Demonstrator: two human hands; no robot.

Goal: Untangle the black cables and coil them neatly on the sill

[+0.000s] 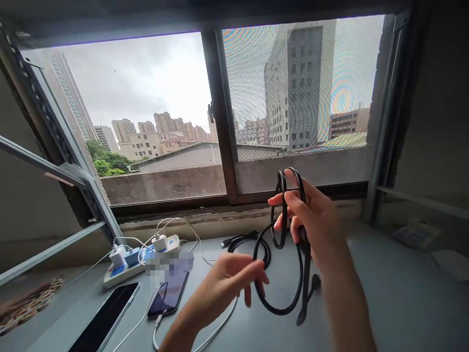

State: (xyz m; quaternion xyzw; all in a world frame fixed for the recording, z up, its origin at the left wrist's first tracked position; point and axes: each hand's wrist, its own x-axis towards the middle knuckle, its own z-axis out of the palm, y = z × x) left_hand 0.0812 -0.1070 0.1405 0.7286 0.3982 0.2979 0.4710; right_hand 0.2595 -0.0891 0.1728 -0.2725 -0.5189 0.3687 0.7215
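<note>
My right hand (315,220) is raised above the grey table (384,293) and its fingers are closed round the looped top of a black cable (282,305). The cable hangs down in coils, and its plug end dangles near the table top. Lower and to the left, my left hand (230,281) pinches a lower loop of the same black cable. A second coil of black cable (242,241) lies on the table behind my hands.
A white power strip (126,266) with chargers sits at the left, white wires running from it. Two phones lie face up: one (170,293) on a white wire, a larger one (106,318) at the front left. A window and metal shelf frames stand behind.
</note>
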